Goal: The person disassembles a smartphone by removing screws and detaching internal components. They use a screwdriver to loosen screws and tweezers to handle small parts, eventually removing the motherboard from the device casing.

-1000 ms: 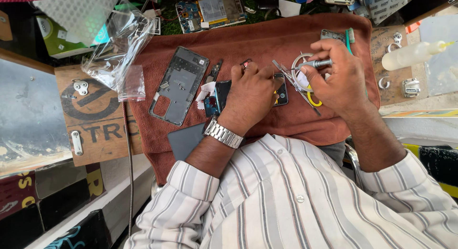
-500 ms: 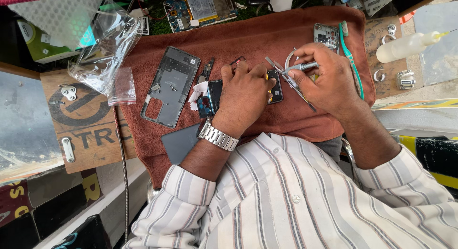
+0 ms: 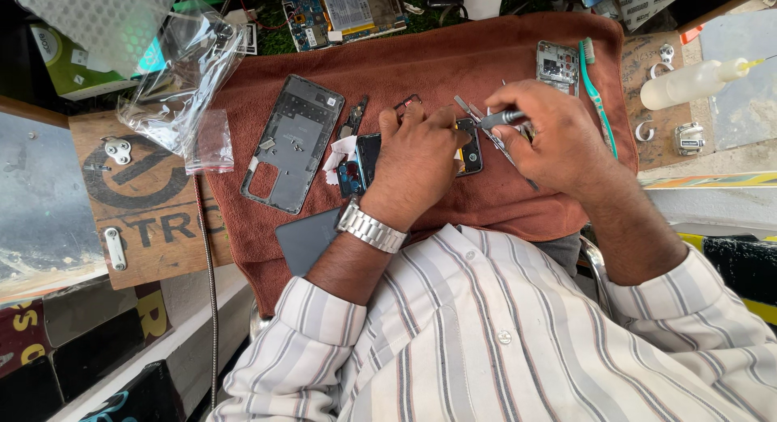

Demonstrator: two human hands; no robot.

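On the brown towel (image 3: 502,58), I pin the opened phone (image 3: 368,159) under my left hand (image 3: 417,159), fingers pressed flat on it.
My right hand (image 3: 550,135) pinches a small screwdriver (image 3: 498,118) at the phone's end; I judge it best held upright, with light pressure, the metal tweezers (image 3: 469,109) lying just beside.

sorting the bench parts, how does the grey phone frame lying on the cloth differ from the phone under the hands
The grey phone frame lies bare and untouched on the brown cloth; the opened phone is pinned under the left hand. The frame looks like an empty shell with cutouts, while the phone shows dark internals. The right hand brings a metal tool to the phone, not the frame. Both lie flat on the cloth.
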